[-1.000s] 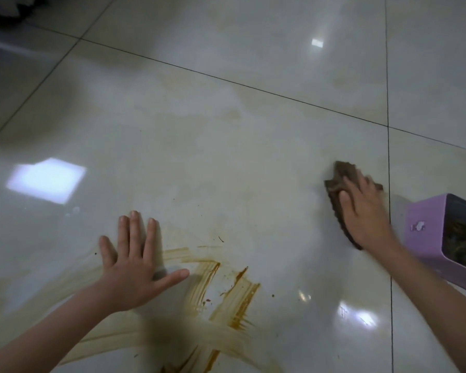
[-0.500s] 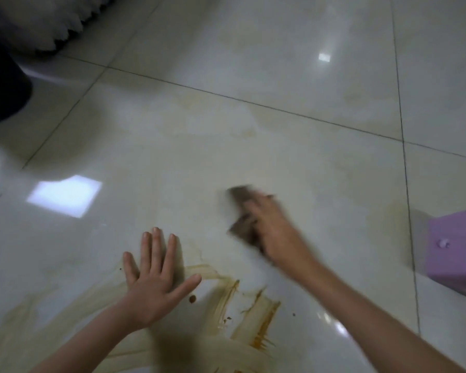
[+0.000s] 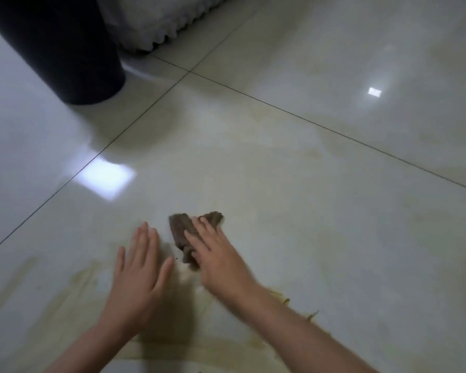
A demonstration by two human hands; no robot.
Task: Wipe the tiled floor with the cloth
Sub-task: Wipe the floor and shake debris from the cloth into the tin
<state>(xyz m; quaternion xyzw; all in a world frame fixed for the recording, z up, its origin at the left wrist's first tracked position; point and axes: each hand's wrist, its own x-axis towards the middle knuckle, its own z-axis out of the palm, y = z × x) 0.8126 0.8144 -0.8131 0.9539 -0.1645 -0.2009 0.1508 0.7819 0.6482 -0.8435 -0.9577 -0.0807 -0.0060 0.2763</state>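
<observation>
Two hands down: your R hand (image 3: 218,262) lies flat, fingers straight, pressing the brown cloth (image 3: 182,230) onto the tiled floor (image 3: 307,238). Your L hand (image 3: 137,267) is spread flat on the tile just beside the cloth. Yellowish smears (image 3: 78,281) run under & around both wrists. Black bin (image 3: 57,49) & white fringed fabric (image 3: 156,20) sit far back left.

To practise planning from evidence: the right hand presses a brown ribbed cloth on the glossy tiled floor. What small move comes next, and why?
Probably drag the brown ribbed cloth back toward the body under the flat right hand. Yellowish smears lie on the glossy tiled floor nearer the person, below both hands; the tile beyond the cloth looks cleaner. The left hand rests flat alongside.
</observation>
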